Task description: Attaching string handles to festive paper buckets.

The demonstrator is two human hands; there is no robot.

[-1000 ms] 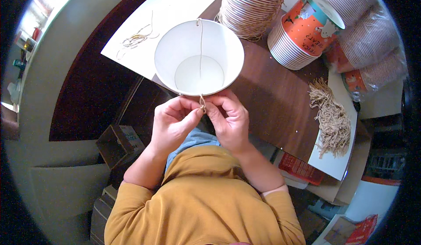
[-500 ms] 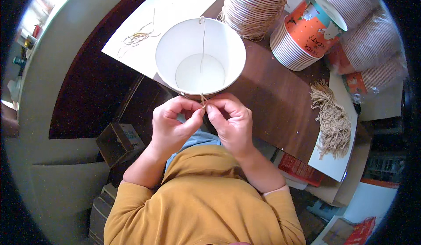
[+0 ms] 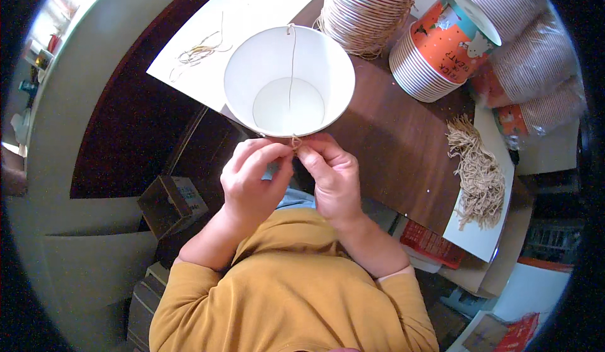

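Note:
A white-lined paper bucket [image 3: 252, 68] stands at the table's near edge, its mouth facing up toward me. A thin tan cord [image 3: 292, 68] is looped through the far rim and hangs down inside. At the near rim, a small loop of the same cord [image 3: 296, 141] sticks up between my fingers. My left hand [image 3: 257, 172] pinches the cord from the left with thumb and fingers. From the right, my right hand [image 3: 331, 172] pinches it too, thumb on top. The cord's ends are hidden by my fingers.
Loose cords [image 3: 198, 54] lie on the white board at the left. Behind stands a stack of corded buckets [image 3: 368, 18]; beside it are orange printed buckets [image 3: 441, 43] and plastic-wrapped stacks [image 3: 529, 56]. A cord bundle [image 3: 476, 176] lies right. An open cardboard box [image 3: 171, 207] sits lower left.
The cord at the near rim now forms a small loop close to the bucket. My left fingers have shifted and bent over it; the bucket has moved very slightly right.

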